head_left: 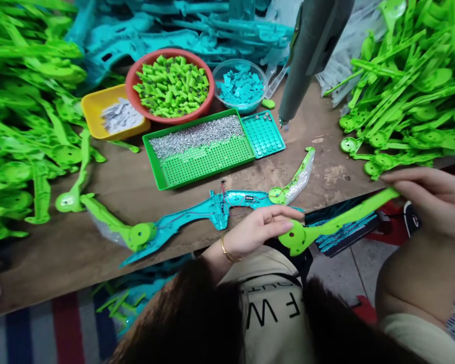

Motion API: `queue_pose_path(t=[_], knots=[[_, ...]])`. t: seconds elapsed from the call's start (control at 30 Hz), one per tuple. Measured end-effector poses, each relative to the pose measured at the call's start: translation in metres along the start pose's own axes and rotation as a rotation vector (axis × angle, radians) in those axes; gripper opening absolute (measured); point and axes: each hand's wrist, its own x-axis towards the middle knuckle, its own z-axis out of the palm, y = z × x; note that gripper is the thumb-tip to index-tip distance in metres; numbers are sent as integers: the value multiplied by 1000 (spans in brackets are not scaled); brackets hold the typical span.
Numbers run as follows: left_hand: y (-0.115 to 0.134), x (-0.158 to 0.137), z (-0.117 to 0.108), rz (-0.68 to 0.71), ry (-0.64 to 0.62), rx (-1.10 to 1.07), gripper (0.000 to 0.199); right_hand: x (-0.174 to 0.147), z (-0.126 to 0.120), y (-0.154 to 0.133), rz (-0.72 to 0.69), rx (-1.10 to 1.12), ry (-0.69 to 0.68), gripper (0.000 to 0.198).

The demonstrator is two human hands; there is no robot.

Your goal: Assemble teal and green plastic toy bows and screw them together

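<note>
Between my two hands a green plastic bow limb [343, 218] is held at the table's right front edge. My left hand [256, 227] pinches its round, holed end between thumb and fingers. My right hand [432, 194] grips the narrow far end, its fingertips closed on it. Just beyond my left hand lies a blue toy bow body [185, 215] with thin red wires and small metal parts in it. A green limb with a clear cover [111, 222] sits at its left end, another [298, 182] at its right end.
A dark electric screwdriver [303, 65] hangs tip down over the table. Behind the bow stand a green screw tray [208, 164], a red bowl [132, 96], a yellow dish [89, 114] and a clear tub [258, 101]. Green limb piles [405, 96] flank both sides.
</note>
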Motion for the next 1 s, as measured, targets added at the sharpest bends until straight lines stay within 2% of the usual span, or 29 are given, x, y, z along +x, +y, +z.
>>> queue_pose_path(t=[0.07, 0.13, 0.2, 0.27, 0.3, 0.37, 0.5, 0.57, 0.67, 0.8, 0.93, 1.0], knots=[[1, -5, 2, -36, 59, 75, 30, 11, 34, -14, -152, -41, -22, 25], [-3, -4, 3, 14, 223, 106, 33, 14, 69, -30, -388, -145, -7, 25], [-10, 0, 3, 86, 370, 82, 39, 7, 97, -46, -622, -120, -219, 38], [-16, 4, 0, 131, 433, 39, 47, -3, 114, -59, -745, -47, -428, 54], [-18, 5, -2, 141, 444, 32, 50, -7, 120, -63, -766, -17, -483, 58], [-22, 5, -4, 171, 472, 72, 52, -10, 126, -66, -767, 13, -500, 55], [-31, 4, -6, 343, 593, 302, 41, 0, 133, -57, -754, -22, -382, 35], [-34, 7, -6, 345, 598, 287, 34, 6, 136, -52, -744, -29, -344, 30], [-35, 12, -8, 283, 540, 180, 27, 8, 139, -50, -751, -39, -325, 29], [-31, 14, -10, 302, 537, 174, 22, 5, 137, -54, -765, -68, -311, 38], [-27, 15, -14, 246, 534, -66, 35, 3, 137, -59, -814, -80, -338, 63], [-26, 15, -16, 243, 510, -118, 41, 2, 138, -60, -839, -93, -319, 71]])
